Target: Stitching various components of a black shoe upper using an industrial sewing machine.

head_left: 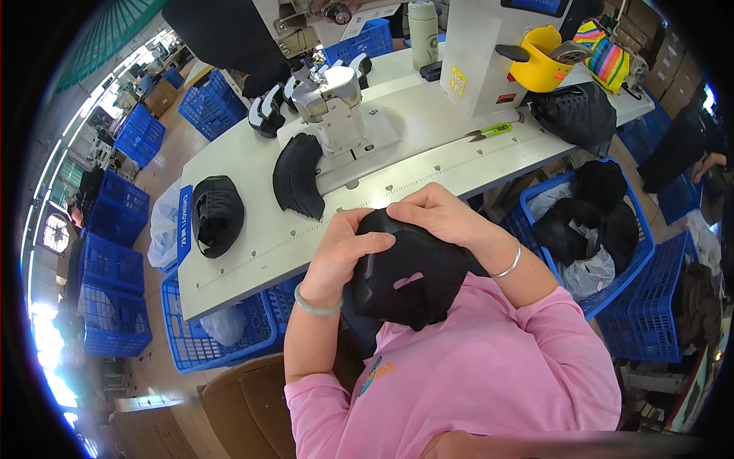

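Note:
Close to my chest, just off the table's front edge, I hold a black shoe upper (405,275) with a gap in it that shows my pink shirt. My left hand (345,249) grips its left side, thumb lying on top. My right hand (437,214) pinches the far edge, and its fingers underneath are hidden. Beyond the hands stands a post-type sewing machine (332,103). A stack of curved black pieces (299,176) lies left of its post, and another black upper (217,216) rests at the table's left end.
The white table (252,268) carries green thread snips (491,132), a yellow duck-shaped cup (535,65), a flask (423,34) and a black upper (575,115) at right. Blue crates stand below, one at the right (642,252) holding black pieces, another at the left (180,336).

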